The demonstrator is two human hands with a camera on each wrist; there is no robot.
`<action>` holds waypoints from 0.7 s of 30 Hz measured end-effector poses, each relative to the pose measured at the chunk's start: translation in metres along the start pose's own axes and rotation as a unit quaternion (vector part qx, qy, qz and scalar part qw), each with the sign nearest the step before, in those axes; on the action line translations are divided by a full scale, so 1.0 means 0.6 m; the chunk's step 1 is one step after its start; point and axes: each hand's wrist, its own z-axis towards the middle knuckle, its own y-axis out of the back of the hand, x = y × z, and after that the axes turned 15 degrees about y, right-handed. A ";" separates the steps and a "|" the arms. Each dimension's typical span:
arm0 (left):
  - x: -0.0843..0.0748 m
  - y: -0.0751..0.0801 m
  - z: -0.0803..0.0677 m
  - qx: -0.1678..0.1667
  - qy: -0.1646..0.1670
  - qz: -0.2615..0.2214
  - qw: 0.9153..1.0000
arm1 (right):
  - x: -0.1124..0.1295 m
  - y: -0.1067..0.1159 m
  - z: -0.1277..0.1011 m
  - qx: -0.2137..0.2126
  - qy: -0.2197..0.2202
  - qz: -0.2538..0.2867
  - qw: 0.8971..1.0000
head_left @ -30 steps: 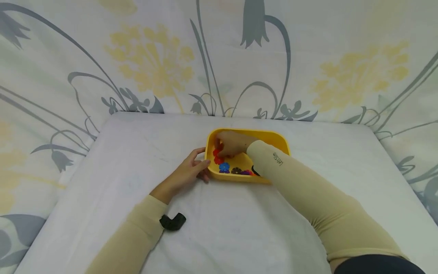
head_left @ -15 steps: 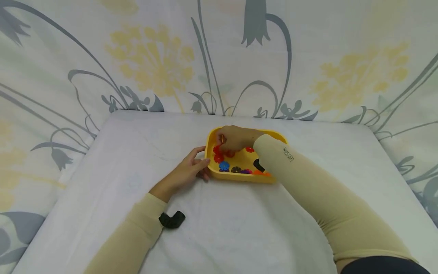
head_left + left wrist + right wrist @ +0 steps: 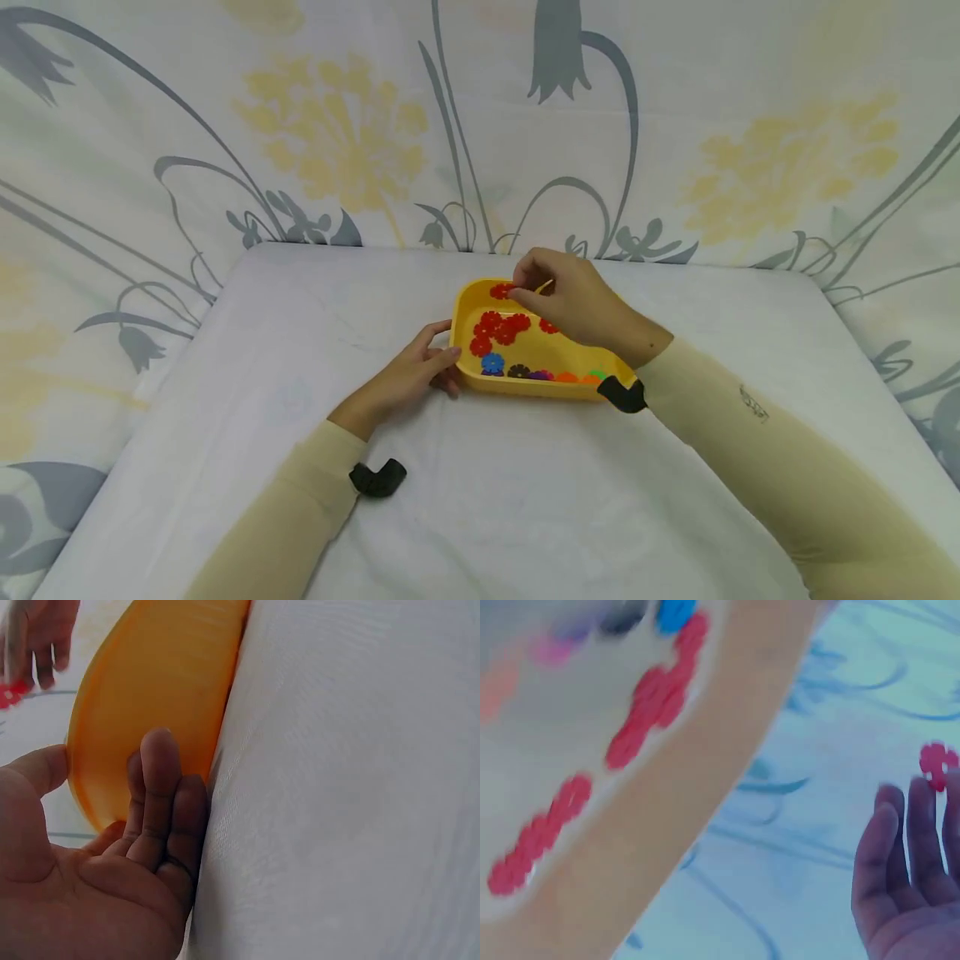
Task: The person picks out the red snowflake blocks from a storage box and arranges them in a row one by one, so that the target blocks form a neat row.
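A yellow tray (image 3: 467, 310) lies on a white-covered table and holds several flower-shaped pieces. Red pieces (image 3: 498, 327) cluster at its left, a blue piece (image 3: 492, 363) lies near its front wall, and darker, orange and green ones line that wall. My right hand (image 3: 525, 287) hovers over the tray's far rim and pinches one red piece (image 3: 501, 291), which the right wrist view shows at the fingertips (image 3: 937, 763). My left hand (image 3: 446, 367) grips the tray's near left corner, thumb on the rim and fingers (image 3: 161, 795) against the outer wall (image 3: 165, 690).
The white table surface (image 3: 525, 500) stretches wide around the tray. A floral sheet (image 3: 337, 133) hangs behind and down both sides, past the table's edges. Black wrist straps (image 3: 377, 481) (image 3: 621, 394) sit on both beige sleeves.
My right hand has risen from the tray's inside to above its far rim, now with a red piece in its fingertips, and the forearm has swung right. The left hand has stayed put.
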 end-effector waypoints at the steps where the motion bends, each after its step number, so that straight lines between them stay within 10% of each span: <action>1: 0.000 0.001 0.001 0.005 0.004 0.001 1.000 | 0.004 -0.004 -0.014 -0.020 0.014 0.009 1.000; 8: 0.001 0.018 0.004 0.044 0.026 0.034 0.998 | 0.020 -0.063 -0.094 -0.076 0.040 0.119 0.989; 21: -0.004 0.024 0.007 0.064 0.000 0.042 0.997 | 0.028 -0.142 -0.114 0.015 0.022 0.249 0.968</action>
